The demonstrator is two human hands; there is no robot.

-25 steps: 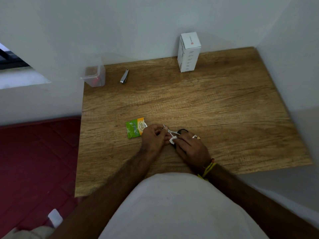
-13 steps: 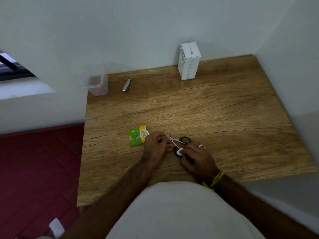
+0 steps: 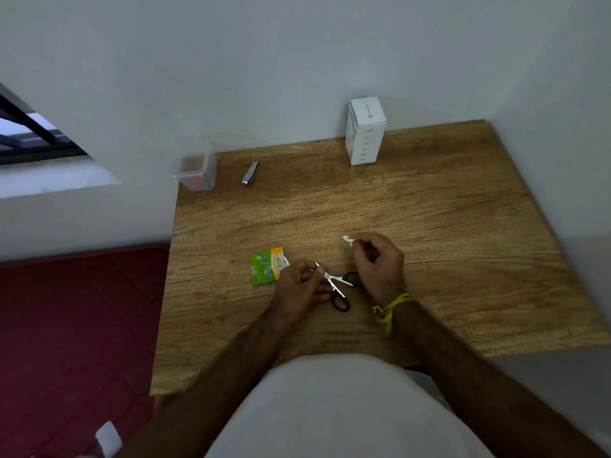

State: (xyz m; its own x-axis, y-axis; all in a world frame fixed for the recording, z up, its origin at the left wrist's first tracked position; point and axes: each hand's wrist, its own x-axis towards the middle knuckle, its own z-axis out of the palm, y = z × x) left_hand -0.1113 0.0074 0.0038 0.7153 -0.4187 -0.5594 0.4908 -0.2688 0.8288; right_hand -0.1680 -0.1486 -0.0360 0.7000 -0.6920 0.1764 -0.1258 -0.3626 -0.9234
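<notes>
The right hand [image 3: 380,262] is leaving the scissors [image 3: 334,281], pinching a white scrap [image 3: 347,239] at their one o'clock; the left hand [image 3: 302,287] is gripping the blades over the counter [image 3: 429,219]. The snip seems done.

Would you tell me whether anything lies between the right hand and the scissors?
Nothing visible does. The scissors sit close beside the right hand, and the left hand holds their blade end from the other side. The right hand itself pinches a small white scrap.
</notes>
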